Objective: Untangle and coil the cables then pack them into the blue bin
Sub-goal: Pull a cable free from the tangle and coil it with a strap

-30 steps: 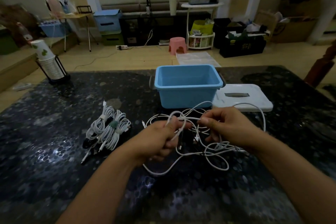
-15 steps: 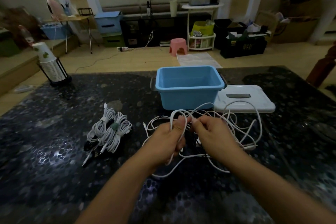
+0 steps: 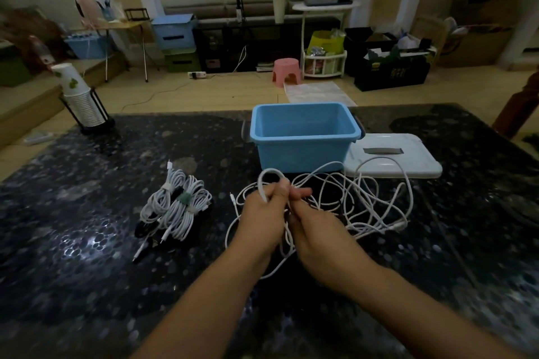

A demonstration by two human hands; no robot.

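Dark speckled tabletop (image 3: 73, 242) fills the head view before you, with a cluttered room behind its far edge: a pink stool (image 3: 286, 70) on the floor, a white shelf trolley (image 3: 324, 38), storage boxes along the wall. Item one, the blue bin (image 3: 303, 137): upright, open, near the middle of the far edge, nothing visible inside it. Item two, a white lid (image 3: 390, 158): flat on the tabletop just right of the bin. Item three, a stack of paper cups (image 3: 76, 96) in a black wire stand at the far left corner. Item four, the coiled cables (image 3: 175, 207): white bundles tied with bands, lying together left of centre, plugs trailing toward the near edge. Item five, the tangled cables (image 3: 364, 201): loose white loops spread in front of the bin and lid, one loop lying over the lid's near edge. Your left hand (image 3: 262, 213) has its fingers curled round a strand, a loop of which stands up above the knuckles. Your right hand (image 3: 318, 230) sits just beside it, touching, fingers bent in on strands of the same tangle; whether thumb and forefinger pinch a single strand you cannot tell from this angle.
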